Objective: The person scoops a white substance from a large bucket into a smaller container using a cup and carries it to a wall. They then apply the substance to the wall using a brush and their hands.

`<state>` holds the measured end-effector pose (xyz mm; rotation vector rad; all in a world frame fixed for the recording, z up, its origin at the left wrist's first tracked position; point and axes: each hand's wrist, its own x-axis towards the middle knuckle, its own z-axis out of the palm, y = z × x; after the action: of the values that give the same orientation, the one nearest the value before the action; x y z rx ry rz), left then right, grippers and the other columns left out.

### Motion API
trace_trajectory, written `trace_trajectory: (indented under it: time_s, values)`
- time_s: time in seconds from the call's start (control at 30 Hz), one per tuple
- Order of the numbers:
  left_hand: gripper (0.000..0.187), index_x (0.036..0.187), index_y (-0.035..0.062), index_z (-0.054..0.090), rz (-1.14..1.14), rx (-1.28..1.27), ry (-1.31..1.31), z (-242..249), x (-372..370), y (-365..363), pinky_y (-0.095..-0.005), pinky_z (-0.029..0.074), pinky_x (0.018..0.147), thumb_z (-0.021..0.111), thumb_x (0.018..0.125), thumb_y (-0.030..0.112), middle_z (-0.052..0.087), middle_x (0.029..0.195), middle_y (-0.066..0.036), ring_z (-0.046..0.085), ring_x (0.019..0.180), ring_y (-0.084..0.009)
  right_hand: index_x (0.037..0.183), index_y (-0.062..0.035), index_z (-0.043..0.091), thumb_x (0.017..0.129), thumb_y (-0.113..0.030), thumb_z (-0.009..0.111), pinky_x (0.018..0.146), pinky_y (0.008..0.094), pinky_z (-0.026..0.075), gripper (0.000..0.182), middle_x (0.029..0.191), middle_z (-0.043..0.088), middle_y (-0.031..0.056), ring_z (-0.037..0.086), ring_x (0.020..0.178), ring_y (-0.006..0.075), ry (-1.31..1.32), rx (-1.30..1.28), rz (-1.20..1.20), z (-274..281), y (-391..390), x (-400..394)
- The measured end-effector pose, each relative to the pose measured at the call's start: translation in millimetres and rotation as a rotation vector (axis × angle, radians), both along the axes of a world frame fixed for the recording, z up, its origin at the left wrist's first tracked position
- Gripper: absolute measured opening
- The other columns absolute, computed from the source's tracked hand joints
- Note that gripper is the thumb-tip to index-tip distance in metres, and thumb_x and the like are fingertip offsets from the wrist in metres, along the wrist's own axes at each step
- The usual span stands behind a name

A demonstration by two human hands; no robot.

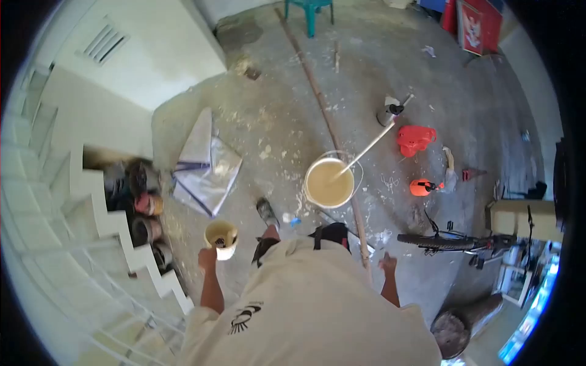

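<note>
My left hand [207,257] is closed at the near edge of a small white bucket [226,251]. Inside that bucket a dark object and a pale one show, too small to name. On my other side, my right hand [387,263] hangs with its fingers partly apart and nothing visible in it. In front of me a large white bucket [310,194] holds beige liquid that looks like paint. A long pale stick [372,145] slants out of the liquid, and the bucket's wire handle stands off to the right.
A long pole [317,94] lies across the floor, passing beside the large bucket. Folded sheeting [207,177] lies left, near stairs [116,229] with several pots beneath. A red container [416,140], an orange spray bottle [421,187] and a bicycle [452,243] are right. A green chair [310,18] stands ahead.
</note>
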<state>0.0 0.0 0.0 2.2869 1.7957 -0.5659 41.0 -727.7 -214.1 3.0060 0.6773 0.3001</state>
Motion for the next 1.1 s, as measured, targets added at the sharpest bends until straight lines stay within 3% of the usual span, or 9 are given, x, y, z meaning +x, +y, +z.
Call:
trace_trajectory:
  time_s: [0.03, 0.1, 0.3, 0.43, 0.57, 0.7, 0.83, 0.93, 1.1]
  values:
    - [0.06, 0.089, 0.0006, 0.064, -0.053, -0.006, -0.028, -14, 17, 4, -0.0439, 0.046, 0.076, 0.056, 0.068, 0.057, 0.061, 0.093, -0.02, 0.059, 0.088, -0.0336, 0.102, -0.0046, 0.054, 0.082, -0.032, 0.054, 0.037, 0.0257, 0.039, 0.034, 0.055, 0.058, 0.002, 0.05, 0.037, 0.0121, 0.463, -0.305, -0.11, 48, 29, -16]
    - [0.059, 0.086, 0.0009, 0.064, -0.113, -0.04, 0.028, -7, 37, 64, -0.0433, 0.047, 0.072, 0.055, 0.068, 0.056, 0.063, 0.087, -0.019, 0.061, 0.082, -0.0342, 0.109, -0.0035, 0.051, 0.081, -0.035, 0.054, 0.057, 0.0358, 0.046, 0.042, 0.067, 0.061, 0.0062, 0.057, 0.053, 0.0159, 1.205, 0.806, -1.047, 106, 124, -54]
    - [0.056, 0.08, 0.0036, 0.065, -0.385, 0.04, -0.034, -22, 178, 149, -0.0443, 0.047, 0.069, 0.053, 0.07, 0.057, 0.063, 0.083, -0.018, 0.061, 0.08, -0.0345, 0.097, -0.0024, 0.06, 0.083, -0.038, 0.05, 0.065, 0.032, 0.05, 0.039, 0.087, 0.06, 0.0134, 0.061, 0.073, 0.0189, 0.838, 1.819, -0.638, 75, 295, -50]
    - [0.057, 0.081, 0.0041, 0.065, -0.622, 0.045, 0.08, -38, 295, 184, -0.0445, 0.047, 0.07, 0.054, 0.069, 0.059, 0.063, 0.085, -0.017, 0.061, 0.082, -0.0347, 0.096, -0.0002, 0.058, 0.084, -0.038, 0.052, 0.053, 0.0271, 0.05, 0.04, 0.078, 0.061, 0.0092, 0.061, 0.067, 0.0169, 0.928, 1.186, -0.972, 153, 381, 35]
    - [0.055, 0.08, 0.0044, 0.064, -0.807, 0.058, 0.104, -52, 403, 177, -0.0453, 0.047, 0.071, 0.052, 0.071, 0.057, 0.063, 0.086, -0.018, 0.061, 0.082, -0.0353, 0.088, 0.0012, 0.057, 0.084, -0.033, 0.053, 0.048, 0.0262, 0.051, 0.034, 0.074, 0.061, 0.0095, 0.061, 0.063, 0.0154, 0.689, 1.49, -1.042, 101, 407, 60]
    - [0.052, 0.081, 0.0039, 0.061, -0.909, 0.03, 0.085, -68, 508, 141, -0.0452, 0.047, 0.069, 0.051, 0.074, 0.055, 0.063, 0.084, -0.018, 0.06, 0.08, -0.0359, 0.092, -0.0001, 0.056, 0.087, -0.033, 0.048, 0.049, 0.0252, 0.048, 0.034, 0.074, 0.062, 0.0095, 0.058, 0.056, 0.0157, 0.521, 1.13, -0.905, 37, 407, 115]
    - [0.049, 0.082, 0.0041, 0.061, -1.144, 0.034, 0.02, -140, 588, 108, -0.0452, 0.047, 0.066, 0.049, 0.077, 0.051, 0.063, 0.082, -0.017, 0.061, 0.078, -0.035, 0.094, -0.0039, 0.054, 0.087, -0.027, 0.048, 0.05, 0.0323, 0.047, 0.025, 0.081, 0.06, 0.012, 0.059, 0.057, 0.0199, 0.52, 1.397, -1.531, 65, 425, 261]
    - [0.049, 0.083, 0.0034, 0.06, -1.278, 0.066, 0.014, -216, 661, 57, -0.0457, 0.047, 0.066, 0.048, 0.078, 0.051, 0.062, 0.082, -0.017, 0.06, 0.077, -0.035, 0.094, -0.0051, 0.055, 0.086, -0.029, 0.049, 0.052, 0.0331, 0.046, 0.026, 0.08, 0.06, 0.0121, 0.059, 0.057, 0.0213, 0.358, 1.501, -1.502, -21, 442, 303]
    - [0.046, 0.082, 0.0017, 0.059, -1.639, -0.003, -0.011, -370, 735, -18, -0.0463, 0.046, 0.065, 0.05, 0.078, 0.047, 0.062, 0.08, -0.018, 0.059, 0.075, -0.037, 0.094, -0.0092, 0.058, 0.084, -0.022, 0.048, 0.063, 0.04, 0.048, 0.019, 0.082, 0.061, 0.0134, 0.059, 0.068, 0.031, 0.487, 0.707, -1.18, -186, 462, 340]
